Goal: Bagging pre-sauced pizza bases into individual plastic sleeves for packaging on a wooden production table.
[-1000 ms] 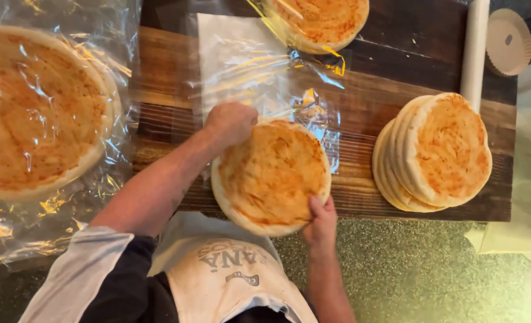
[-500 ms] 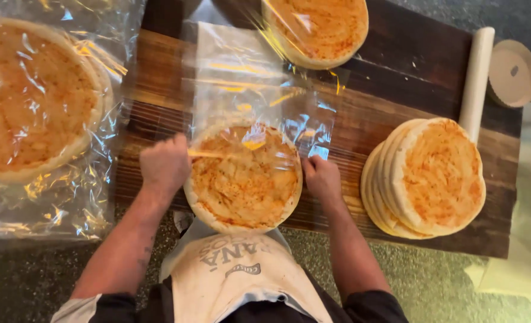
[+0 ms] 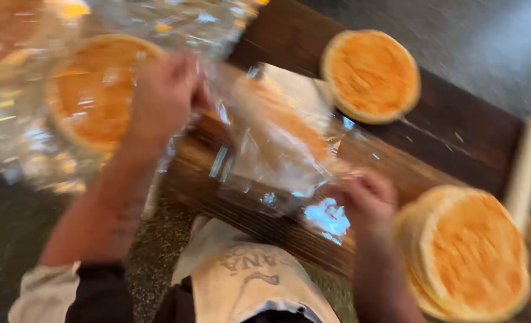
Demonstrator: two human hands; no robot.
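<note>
The view is blurred by motion. A round orange-topped flatbread is lifted and tilted on edge inside a sheet of clear plastic film above the dark wooden board. My left hand grips the film at the bread's upper left. My right hand holds the film at its lower right, close to a stack of several flatbreads.
A wrapped flatbread lies in crinkled film at the left. Another bare flatbread rests at the board's far side. A white roll stands at the right edge. A white apron hangs below, against a speckled counter.
The flatbread that lay flat on the film between my hands is now raised and tipped, with the film drawn around it. My left hand has moved up and left. The camera has swung.
</note>
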